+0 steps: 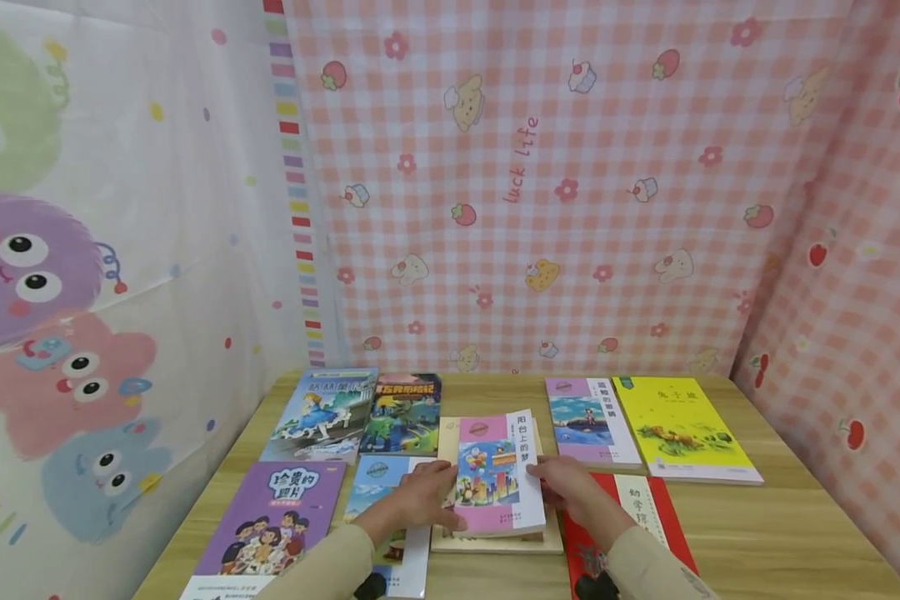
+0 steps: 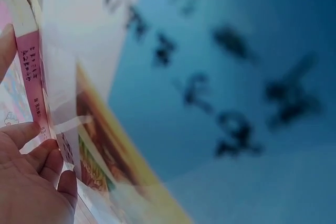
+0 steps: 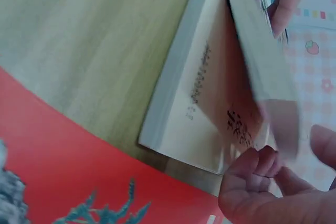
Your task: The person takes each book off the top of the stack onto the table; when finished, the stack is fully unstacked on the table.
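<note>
Wooden counter [image 1: 780, 525] bearing several books laid flat. Back row, left to right: an illustrated book with a girl in a blue dress [image 1: 322, 414], just beside a dark green-covered book [image 1: 405, 412]; further right, a purple-and-white book [image 1: 591, 421] beside a yellow book [image 1: 678, 427]. Front row: a purple book with cartoon children [image 1: 270, 525], a blue book [image 1: 386, 500] and a red book [image 1: 645, 517]. Behind: pink gingham curtain [image 1: 570, 183] printed "luck life"; left, a sheer monster-print curtain [image 1: 82, 292].
</note>
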### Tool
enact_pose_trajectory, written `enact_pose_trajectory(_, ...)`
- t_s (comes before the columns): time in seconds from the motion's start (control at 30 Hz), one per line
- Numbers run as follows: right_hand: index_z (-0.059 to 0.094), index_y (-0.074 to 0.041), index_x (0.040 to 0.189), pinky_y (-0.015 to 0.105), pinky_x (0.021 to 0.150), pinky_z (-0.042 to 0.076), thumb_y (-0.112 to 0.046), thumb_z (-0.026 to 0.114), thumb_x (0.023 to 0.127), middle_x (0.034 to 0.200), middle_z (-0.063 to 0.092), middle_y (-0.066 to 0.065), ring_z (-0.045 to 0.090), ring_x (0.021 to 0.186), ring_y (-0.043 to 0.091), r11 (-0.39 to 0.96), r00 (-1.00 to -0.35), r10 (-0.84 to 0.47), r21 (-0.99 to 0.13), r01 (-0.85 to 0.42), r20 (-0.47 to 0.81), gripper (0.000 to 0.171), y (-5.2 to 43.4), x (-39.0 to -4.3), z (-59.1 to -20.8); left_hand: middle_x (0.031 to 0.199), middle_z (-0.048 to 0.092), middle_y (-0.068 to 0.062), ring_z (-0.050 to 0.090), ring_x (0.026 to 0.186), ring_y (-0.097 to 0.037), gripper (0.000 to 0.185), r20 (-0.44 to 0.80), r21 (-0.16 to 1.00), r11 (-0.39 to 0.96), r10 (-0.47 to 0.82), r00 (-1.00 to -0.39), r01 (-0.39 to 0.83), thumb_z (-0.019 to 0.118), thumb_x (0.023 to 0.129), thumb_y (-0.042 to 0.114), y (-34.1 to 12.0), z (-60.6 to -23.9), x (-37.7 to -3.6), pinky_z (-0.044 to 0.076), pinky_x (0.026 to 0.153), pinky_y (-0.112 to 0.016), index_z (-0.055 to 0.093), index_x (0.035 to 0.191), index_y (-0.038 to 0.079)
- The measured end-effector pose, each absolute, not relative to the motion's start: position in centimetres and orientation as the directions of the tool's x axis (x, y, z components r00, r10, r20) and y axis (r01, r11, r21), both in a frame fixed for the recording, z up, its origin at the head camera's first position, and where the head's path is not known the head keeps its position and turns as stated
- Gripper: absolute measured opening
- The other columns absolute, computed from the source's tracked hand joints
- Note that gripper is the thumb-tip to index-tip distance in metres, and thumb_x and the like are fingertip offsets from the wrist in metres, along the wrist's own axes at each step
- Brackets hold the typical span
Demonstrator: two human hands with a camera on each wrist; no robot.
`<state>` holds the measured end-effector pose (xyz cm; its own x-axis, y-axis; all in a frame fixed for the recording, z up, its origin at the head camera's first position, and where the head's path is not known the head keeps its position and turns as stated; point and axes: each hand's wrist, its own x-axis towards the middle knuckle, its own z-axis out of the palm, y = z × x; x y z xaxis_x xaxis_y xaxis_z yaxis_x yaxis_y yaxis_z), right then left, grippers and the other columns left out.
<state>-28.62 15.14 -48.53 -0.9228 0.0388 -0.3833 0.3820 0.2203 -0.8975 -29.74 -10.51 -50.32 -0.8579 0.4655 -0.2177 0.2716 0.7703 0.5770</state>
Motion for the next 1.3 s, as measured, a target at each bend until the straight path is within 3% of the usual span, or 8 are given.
enact_pose_trajectory(0.33, 0.037, 0.01, 0.146, 0.046, 0.075, 0.057, -0.001, 0.05, 0.098, 0.113, 0.066, 0.022, 0.069, 0.09, 0.03, 0.203, -0.961, -0.036, -0.944, 0.261, -0.273, 0.051, 17.8, -28.4, -48.2, 0.158, 0.029, -0.016, 0.02, 0.146, -0.039, 0.083, -0.179, 0.571, 0.746, 0.52, -0.835, 0.342, 0.076, 0.085, 0.046, -10.0, -49.9, -29.7, 0.013, 0.114, -0.062, 0.043, 0.15, 0.007)
enact_pose_trajectory(0.47, 0.033, 0.003, 0.151, 0.045, 0.077, 0.057, -0.004, 0.051, 0.099, 0.118, 0.063, 0.023, 0.068, 0.092, 0.029, 0.192, -0.961, -0.038, -0.946, 0.262, -0.274, 0.055, 20.6, -28.4, -47.9, 0.161, 0.022, -0.019, 0.013, 0.148, -0.039, 0.088, -0.184, 0.556, 0.736, 0.562, -0.807, 0.386, 0.08, 0.082, 0.041, -9.6, -49.4, -29.5, 0.008, 0.116, -0.059, 0.039, 0.152, 0.007)
enact_pose_trajectory(0.7, 0.024, -0.006, 0.157, 0.043, 0.079, 0.056, -0.009, 0.049, 0.102, 0.127, 0.059, 0.022, 0.067, 0.095, 0.028, 0.18, -0.955, -0.057, -0.944, 0.276, -0.29, 0.06, 26.4, -27.7, -47.5, 0.163, 0.019, -0.015, 0.013, 0.149, -0.034, 0.088, -0.286, 0.493, 0.793, 0.536, -0.794, 0.357, 0.082, 0.08, 0.042, -8.6, -48.8, -29.2, 0.015, 0.117, -0.057, 0.041, 0.153, 0.015)
enact_pose_trajectory(1.17, -0.002, 0.0, 0.156, 0.045, 0.083, 0.054, -0.003, 0.046, 0.101, 0.115, 0.064, 0.005, 0.065, 0.097, 0.026, 0.155, -0.924, -0.142, -0.93, 0.332, -0.354, 0.073, 40.0, -25.0, -47.1, 0.164, 0.016, -0.011, 0.01, 0.15, -0.032, 0.089, -0.298, 0.519, 0.788, 0.531, -0.793, 0.332, 0.082, 0.079, 0.043, -8.2, -48.8, -29.3, 0.015, 0.116, -0.059, 0.04, 0.154, 0.018)
enact_pose_trajectory(1.3, 0.001, 0.004, 0.153, 0.046, 0.085, 0.053, -0.001, 0.047, 0.1, 0.113, 0.063, 0.004, 0.064, 0.098, 0.028, 0.165, -0.897, -0.217, -0.921, 0.354, -0.384, 0.071, 44.0, -23.9, -47.5, 0.164, 0.017, -0.012, 0.01, 0.15, -0.032, 0.089, -0.289, 0.523, 0.79, 0.518, -0.805, 0.32, 0.083, 0.077, 0.042, -8.4, -48.8, -29.3, 0.015, 0.116, -0.058, 0.042, 0.153, 0.018)
